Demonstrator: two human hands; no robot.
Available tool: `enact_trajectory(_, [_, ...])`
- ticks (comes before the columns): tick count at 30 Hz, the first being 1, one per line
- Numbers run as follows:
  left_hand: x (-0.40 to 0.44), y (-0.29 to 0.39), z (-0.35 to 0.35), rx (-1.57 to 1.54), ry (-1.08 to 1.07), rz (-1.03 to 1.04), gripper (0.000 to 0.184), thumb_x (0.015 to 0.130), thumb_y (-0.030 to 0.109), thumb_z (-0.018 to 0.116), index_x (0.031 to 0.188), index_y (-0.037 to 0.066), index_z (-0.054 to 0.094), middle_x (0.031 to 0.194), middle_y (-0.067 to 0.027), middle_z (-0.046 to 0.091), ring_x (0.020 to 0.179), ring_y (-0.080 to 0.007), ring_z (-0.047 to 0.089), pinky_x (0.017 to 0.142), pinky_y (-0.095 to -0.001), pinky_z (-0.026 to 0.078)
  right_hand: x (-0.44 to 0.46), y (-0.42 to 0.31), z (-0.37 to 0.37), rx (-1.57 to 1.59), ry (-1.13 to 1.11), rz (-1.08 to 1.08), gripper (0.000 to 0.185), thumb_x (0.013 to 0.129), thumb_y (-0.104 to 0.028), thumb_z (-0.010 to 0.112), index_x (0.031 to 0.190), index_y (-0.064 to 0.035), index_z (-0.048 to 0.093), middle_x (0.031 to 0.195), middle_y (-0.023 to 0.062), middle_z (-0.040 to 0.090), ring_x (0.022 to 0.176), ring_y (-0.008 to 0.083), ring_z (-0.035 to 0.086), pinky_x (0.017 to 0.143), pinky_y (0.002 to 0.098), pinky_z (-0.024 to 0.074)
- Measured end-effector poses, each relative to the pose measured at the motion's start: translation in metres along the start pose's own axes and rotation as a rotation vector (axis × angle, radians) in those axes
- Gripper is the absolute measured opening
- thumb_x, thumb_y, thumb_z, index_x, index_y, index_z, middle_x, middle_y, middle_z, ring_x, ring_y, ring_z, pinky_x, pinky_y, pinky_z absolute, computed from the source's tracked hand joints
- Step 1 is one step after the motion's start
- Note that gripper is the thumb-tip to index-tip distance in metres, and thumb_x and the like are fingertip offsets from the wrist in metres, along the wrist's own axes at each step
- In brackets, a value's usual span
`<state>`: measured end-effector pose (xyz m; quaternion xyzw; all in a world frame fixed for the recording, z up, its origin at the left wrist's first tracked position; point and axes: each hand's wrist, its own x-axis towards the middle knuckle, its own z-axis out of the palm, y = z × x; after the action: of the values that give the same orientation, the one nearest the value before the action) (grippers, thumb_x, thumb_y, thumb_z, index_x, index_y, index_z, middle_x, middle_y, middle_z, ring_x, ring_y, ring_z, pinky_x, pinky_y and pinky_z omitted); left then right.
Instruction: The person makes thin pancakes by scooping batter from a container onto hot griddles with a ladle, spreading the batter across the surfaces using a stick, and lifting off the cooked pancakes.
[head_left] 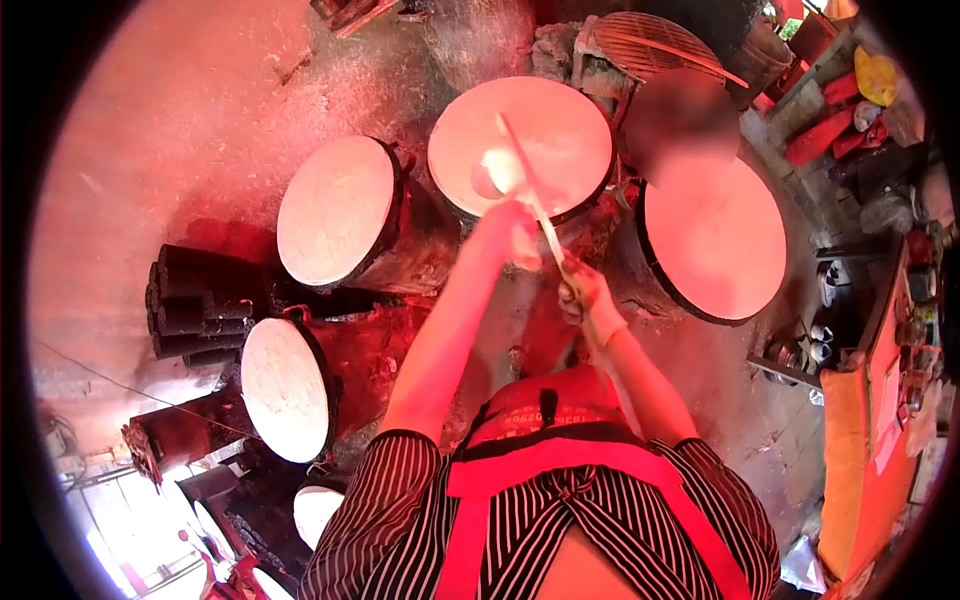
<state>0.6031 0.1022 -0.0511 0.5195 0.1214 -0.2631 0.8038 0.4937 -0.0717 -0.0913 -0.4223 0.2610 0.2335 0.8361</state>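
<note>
Here, right hand: fingers wrapped around the near end of a pale, slender wooden stick.
Stick: reaches forward from those fingers, over a round, pale-topped, dark-rimmed barrel.
Left hand: blurred beside the stick, ahead of the right fingers; its grip cannot be told.

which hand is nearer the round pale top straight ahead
Left: the left hand overlaps the near edge of the round pale top in view, while the right hand is farther back, gripping the stick.
</note>
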Motion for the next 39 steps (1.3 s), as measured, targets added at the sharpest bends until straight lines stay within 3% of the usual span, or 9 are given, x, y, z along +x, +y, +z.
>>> enact_trajectory(7, [-0.095,0.066,0.000,-0.464,-0.040,-0.353,0.009,0.090,0.006,0.051,0.086,0.005,0.043,0.064,0.0013,0.039,0.048,-0.0029,0.036,0.033,-0.0127,0.026,0.008,-0.096,-0.010,-0.560,0.302,-0.284,0.027,0.094,-0.025,0.053,0.118,-0.0177,0.059,0.063,-0.0060,0.048,0.049,0.0034,0.040,0.040,0.0203,0.0321])
enact_trajectory(8, [-0.098,0.065,-0.002,-0.538,-0.071,-0.388,0.009,0.090,0.006,0.050,0.086,0.005,0.042,0.064,0.0013,0.040,0.048,-0.0031,0.036,0.033,-0.0131,0.026,0.051,-0.052,-0.043,-0.798,0.084,-0.904,0.027,0.095,-0.020,0.050,0.118,-0.0096,0.059,0.080,-0.0014,0.056,0.070,0.0057,0.051,0.057,0.0172,0.0421])
enact_trajectory(13, [-0.115,0.044,-0.007,-0.636,0.009,-0.408,0.008,0.090,0.004,0.049,0.085,0.003,0.042,0.066,0.0012,0.040,0.048,-0.0033,0.036,0.034,-0.0136,0.027,0.038,-0.006,-0.057,-0.819,-0.129,-0.696,0.029,0.095,-0.013,0.049,0.115,0.0064,0.055,0.105,0.0051,0.059,0.095,0.0102,0.054,0.083,0.0233,0.0449])
enact_trajectory(19, [-0.159,0.010,-0.008,-0.667,0.179,-0.355,0.009,0.092,0.006,0.049,0.086,0.002,0.043,0.067,0.0012,0.041,0.047,-0.0033,0.035,0.034,-0.0144,0.026,0.025,0.001,-0.094,-0.530,0.070,-0.487,0.038,0.093,-0.020,0.053,0.125,-0.0001,0.052,0.098,0.0033,0.066,0.085,0.0113,0.058,0.073,0.0259,0.0452])
enact_trajectory(22, [-0.174,0.003,-0.013,-0.807,0.172,-0.360,0.008,0.092,0.005,0.048,0.087,0.002,0.043,0.069,0.0007,0.042,0.047,-0.0040,0.036,0.036,-0.0151,0.029,-0.046,0.003,-0.059,-1.414,-0.072,-0.439,0.039,0.092,-0.017,0.055,0.127,-0.0002,0.051,0.113,0.0088,0.064,0.099,0.0105,0.057,0.082,0.0276,0.0451])
enact_trajectory(27, [-0.196,-0.006,-0.013,-1.015,0.154,-0.291,0.015,0.094,0.007,0.046,0.102,-0.005,0.044,0.071,-0.0036,0.046,0.050,-0.0075,0.040,0.040,-0.0180,0.035,-0.018,-0.024,-0.091,-0.719,0.270,-0.731,0.048,0.084,-0.023,0.063,0.130,-0.0214,0.050,0.099,0.0217,0.062,0.089,0.0403,0.060,0.077,0.0383,0.0493])
enact_trajectory(31, [-0.201,-0.003,-0.012,-1.055,0.159,-0.253,0.018,0.094,0.007,0.044,0.106,-0.006,0.042,0.073,-0.0046,0.045,0.051,-0.0084,0.041,0.041,-0.0190,0.035,-0.056,-0.002,-0.070,-1.483,-0.034,-0.597,0.046,0.083,-0.024,0.061,0.128,-0.0261,0.052,0.087,0.0222,0.062,0.079,0.0390,0.061,0.072,0.0450,0.0484])
enact_trajectory(38, [-0.201,0.019,-0.024,-1.112,0.150,-0.276,0.019,0.097,0.008,0.038,0.109,-0.006,0.041,0.073,-0.0056,0.042,0.051,-0.0099,0.039,0.039,-0.0208,0.034,-0.029,-0.045,-0.060,-0.514,0.396,-0.425,0.044,0.090,-0.002,0.047,0.134,-0.0044,0.045,0.123,0.0079,0.058,0.102,0.0135,0.057,0.087,0.0241,0.0437])
enact_trajectory(39, [-0.199,0.022,-0.029,-1.111,0.131,-0.293,0.019,0.097,0.008,0.038,0.109,-0.006,0.041,0.073,-0.0053,0.042,0.051,-0.0099,0.038,0.039,-0.0207,0.034,0.000,-0.001,-0.104,-0.948,0.397,-0.838,0.046,0.087,-0.005,0.053,0.132,-0.0096,0.048,0.108,0.0130,0.065,0.092,0.0213,0.064,0.082,0.0328,0.0490])
